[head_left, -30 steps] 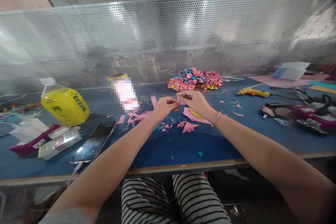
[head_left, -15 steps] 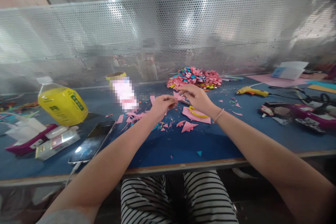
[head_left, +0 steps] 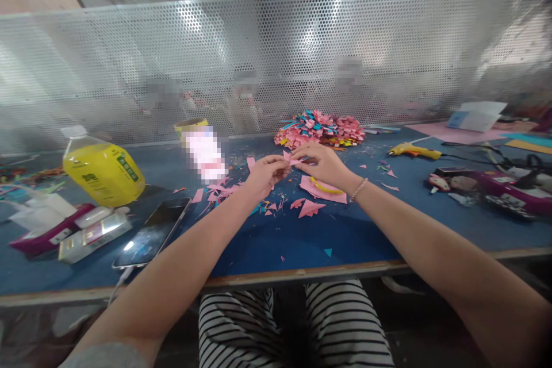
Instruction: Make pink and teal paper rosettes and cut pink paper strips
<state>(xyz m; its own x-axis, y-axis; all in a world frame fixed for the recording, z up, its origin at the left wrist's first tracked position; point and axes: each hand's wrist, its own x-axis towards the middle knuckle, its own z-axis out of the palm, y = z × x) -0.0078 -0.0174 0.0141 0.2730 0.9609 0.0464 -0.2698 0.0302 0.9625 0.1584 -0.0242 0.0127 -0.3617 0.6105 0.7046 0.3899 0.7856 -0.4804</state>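
Observation:
My left hand point(head_left: 266, 175) and my right hand point(head_left: 322, 163) meet above the blue table point(head_left: 276, 241), fingers pinched on a small folded pink paper piece point(head_left: 290, 159) held between them. Under my right wrist lies a pink paper sheet point(head_left: 322, 190) with yellow-handled scissors point(head_left: 324, 188) on it. Pink paper scraps point(head_left: 267, 204) are scattered below my hands. A heap of folded pink and multicoloured paper pieces point(head_left: 321, 128) sits just beyond.
On the left stand a yellow drink bottle point(head_left: 102, 170), a phone point(head_left: 150, 232) on a cable, and small packs point(head_left: 64, 227). A yellow glue gun point(head_left: 414, 152) and purple cases point(head_left: 487, 186) lie to the right. A perforated metal screen point(head_left: 276, 63) backs the table; people sit behind it.
My hands stayed together on the pink paper piece, shifting slightly up and working it; the right hand lifted a little off the pink sheet, uncovering the scissors.

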